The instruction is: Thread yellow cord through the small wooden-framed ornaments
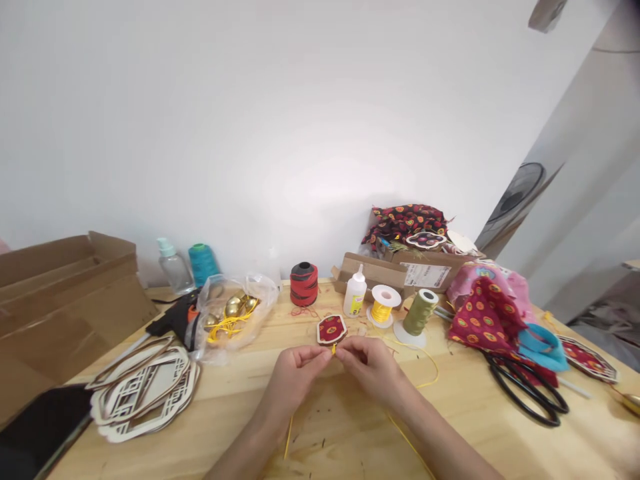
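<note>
Wooden bench (465, 447): a red fabric ornament (331, 329) sits at twelve o'clock from the hands, its lower edge at the fingertips. Step in hand: working yellow cord (434, 371) at the ornament's base, with left hand (295, 380) and right hand (373, 368) each clenched in a pinch on it. At ten o'clock, a plastic bag (235, 327) contains gold bells (233, 307) and a yellow tangle (225, 330).

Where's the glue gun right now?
In the head view, the glue gun lies on the left of the table, between the clear plastic bag and the cut-out wooden frames.
</note>
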Available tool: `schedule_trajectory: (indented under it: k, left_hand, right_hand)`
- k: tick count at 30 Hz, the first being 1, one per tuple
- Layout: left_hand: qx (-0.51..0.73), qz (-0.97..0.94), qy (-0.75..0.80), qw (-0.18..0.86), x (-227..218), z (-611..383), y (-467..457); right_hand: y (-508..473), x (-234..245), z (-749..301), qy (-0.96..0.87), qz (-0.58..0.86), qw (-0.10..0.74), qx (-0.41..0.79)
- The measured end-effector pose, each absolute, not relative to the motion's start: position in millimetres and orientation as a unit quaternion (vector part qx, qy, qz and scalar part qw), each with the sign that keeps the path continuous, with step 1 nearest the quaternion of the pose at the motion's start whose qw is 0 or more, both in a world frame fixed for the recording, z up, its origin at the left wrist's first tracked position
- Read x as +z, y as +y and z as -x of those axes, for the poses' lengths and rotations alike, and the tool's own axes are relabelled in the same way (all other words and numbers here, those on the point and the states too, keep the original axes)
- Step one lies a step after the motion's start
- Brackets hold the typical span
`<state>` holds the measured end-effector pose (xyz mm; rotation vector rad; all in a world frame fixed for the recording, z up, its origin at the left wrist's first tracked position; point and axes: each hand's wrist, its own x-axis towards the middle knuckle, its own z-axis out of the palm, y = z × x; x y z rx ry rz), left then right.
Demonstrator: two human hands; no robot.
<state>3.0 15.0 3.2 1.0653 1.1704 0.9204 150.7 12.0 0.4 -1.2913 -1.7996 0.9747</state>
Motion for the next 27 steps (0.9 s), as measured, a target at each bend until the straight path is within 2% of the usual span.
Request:
schedule_trajectory:
  k: [6,14,17,27]
  left_hand:
    - [0.416,-0.525,0.482,0.564,-4.6,-1.4,15.0]
    - [0.405,-0.545,0.49,0.547,-5.3,-5.1,13.2]
    - [0.403,-0.541,0.486,0.555,-4.9,-3.9,13.7]
    - [0.405,-0.562,0.469,0.549,-4.7,0.0,15.2]
  right_hand:
    - [11.5,2.5,-151.9,-0.741,0.501,0.354,0.271]
    - [1.0,12.5,-148.9,-0.836,0.466,0.277,0.088]
    - [0.7,11.6,-148.8,-0.839,0.462,0.278,0.077]
    - [6.8,6.5,-149.0,-0.796,0.467,0.361,0.132]
